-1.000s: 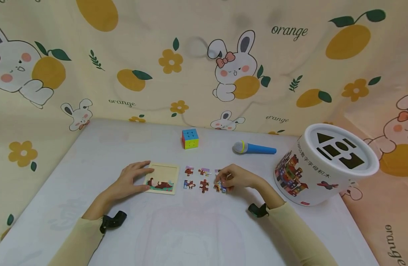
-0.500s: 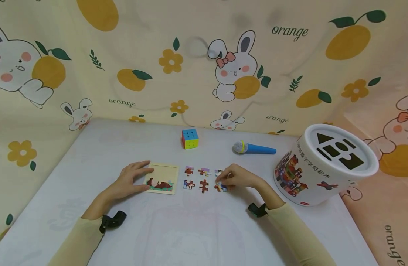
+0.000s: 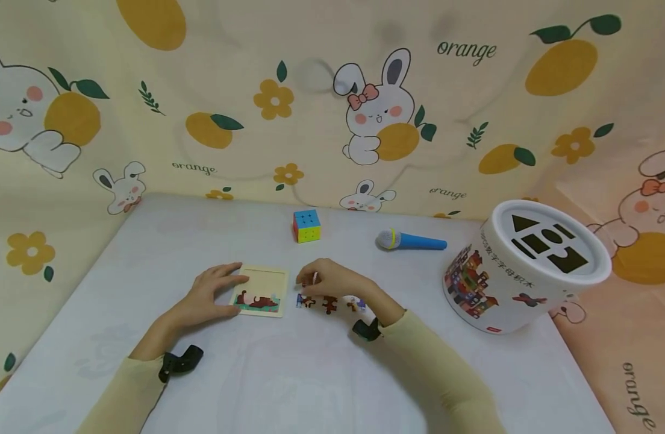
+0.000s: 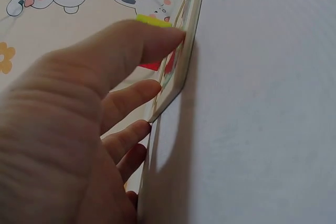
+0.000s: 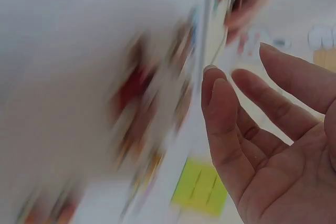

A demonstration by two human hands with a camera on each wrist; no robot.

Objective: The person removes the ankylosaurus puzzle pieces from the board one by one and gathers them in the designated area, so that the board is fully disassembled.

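My left hand rests at the left side of a light wooden puzzle board, its thumb and forefinger touching the edge. In the left wrist view the thumb tip lies on the board's rim. Pieces showing a brown animal fill the board's lower part. Over the loose pieces just right of the board hovers my right hand, thumb and forefinger tips close together. No piece is visible between them. Below it lie a left piece, a brown middle piece and a right piece. The hand hides the upper row.
A puzzle cube stands behind the board. To its right lies a blue toy microphone. A large white bucket with shape holes in its lid stands at the right. Printed cloth hangs behind the white table.
My right hand has moved left from the right-hand pieces to beside the board, now covering the upper row. The left hand keeps its place on the board. The head view has shifted slightly.
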